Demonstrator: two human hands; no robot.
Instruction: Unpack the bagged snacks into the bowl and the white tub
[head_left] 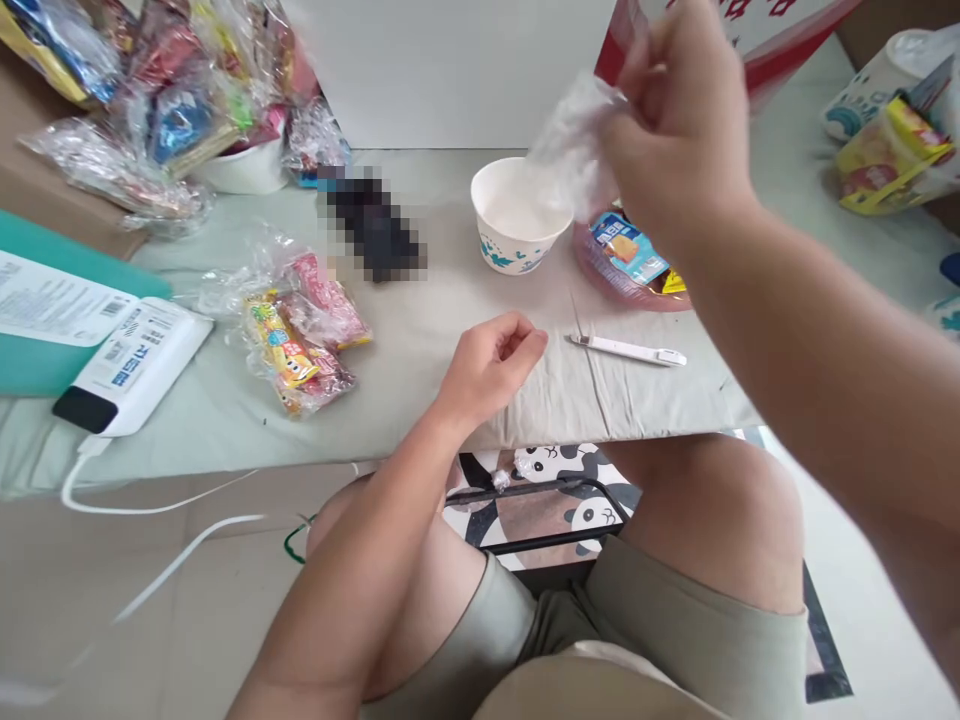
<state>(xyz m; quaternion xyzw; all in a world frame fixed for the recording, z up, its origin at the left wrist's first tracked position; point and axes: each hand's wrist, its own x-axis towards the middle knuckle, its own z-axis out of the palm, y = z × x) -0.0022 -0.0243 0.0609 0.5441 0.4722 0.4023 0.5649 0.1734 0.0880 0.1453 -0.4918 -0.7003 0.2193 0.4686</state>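
Observation:
My right hand is raised at the upper right, blurred by motion. Its fingers are closed on a crumpled clear plastic bag, which hangs down over the right rim of a white paper bowl with a blue-green leaf print. My left hand rests near the table's front edge, fingers curled in a loose fist with nothing visible inside. To the right of it lies a slim white utility knife. A pink clear bowl of packaged snacks stands partly behind my right forearm.
Bagged snacks lie left of centre, near a pixelated dark object. A white power bank with a cable sits at the far left. More packages are heaped at the back left. Printed cups stand at the right.

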